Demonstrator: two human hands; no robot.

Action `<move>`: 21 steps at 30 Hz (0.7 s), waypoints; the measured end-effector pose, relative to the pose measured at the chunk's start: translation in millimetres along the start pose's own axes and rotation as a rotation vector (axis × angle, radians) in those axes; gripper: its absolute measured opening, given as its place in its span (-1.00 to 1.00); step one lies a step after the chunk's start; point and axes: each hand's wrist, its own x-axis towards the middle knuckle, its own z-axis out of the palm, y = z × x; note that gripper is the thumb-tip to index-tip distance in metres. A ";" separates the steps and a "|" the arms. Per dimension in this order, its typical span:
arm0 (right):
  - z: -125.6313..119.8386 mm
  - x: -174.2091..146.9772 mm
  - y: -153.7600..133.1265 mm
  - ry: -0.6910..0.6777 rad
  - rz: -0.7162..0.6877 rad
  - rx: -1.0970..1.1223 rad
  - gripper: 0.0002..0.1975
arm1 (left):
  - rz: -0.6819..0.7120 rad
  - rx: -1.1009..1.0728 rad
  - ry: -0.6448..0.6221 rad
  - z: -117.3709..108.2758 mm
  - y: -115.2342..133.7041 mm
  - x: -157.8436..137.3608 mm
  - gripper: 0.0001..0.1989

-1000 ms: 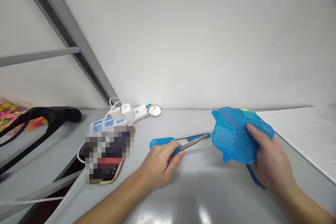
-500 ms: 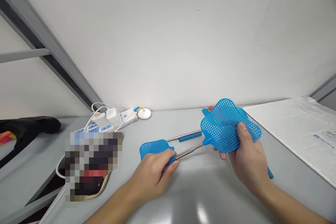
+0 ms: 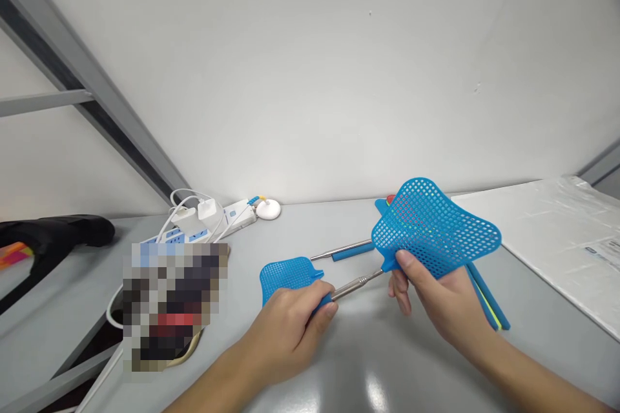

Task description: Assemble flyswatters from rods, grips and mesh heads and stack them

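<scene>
- Being clamped in the left hand point(image 3: 294, 326) is a blue handle point(image 3: 322, 302), thumb and fingers closed around it, and from its end a telescopic steel rod point(image 3: 349, 286) is pointed up to the right.
- Over at the right hand point(image 3: 448, 303), a blue fly-swatter head point(image 3: 433, 226) is pinched near its neck: the thumb is laid on the mesh, the other fingers are tucked behind, some tips seen just below.
- Right in the middle, the neck is met by the rod's tip; how deeply it is seated cannot be told.
- The head is held tilted above the grey table point(image 3: 397, 361), and through its holes red and yellow-green patches are glimpsed.
- Just beyond the left hand, a second blue swatter head point(image 3: 285, 274) is laid on the table, partly covered by the knuckles.
- Behind the held rod, another steel rod point(image 3: 339, 250) and another blue handle point(image 3: 352, 251) are set side by side, their right ends hidden.
- Past the right wrist, blue and yellow-green handles point(image 3: 490, 297) are seen, partly covered.
- Far right, a white wrapped package point(image 3: 537, 219) is laid flat.
- On the left, a power strip point(image 3: 237, 218) is fitted with white plugs point(image 3: 207, 213), and a phone point(image 3: 177, 316) is masked by pixel blocks.
</scene>
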 end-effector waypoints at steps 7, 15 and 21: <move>10.2 -4.5 9.9 -0.015 0.099 0.210 -0.56 | -0.115 -0.156 -0.057 1.2 9.1 2.3 -0.67; 11.3 -6.4 6.8 0.005 0.108 0.238 -0.52 | -0.295 -0.559 -0.147 15.5 30.6 1.2 -0.55; 9.2 -1.1 8.6 -0.041 0.131 0.158 -0.48 | -0.375 -0.581 -0.122 18.8 27.8 0.8 -0.54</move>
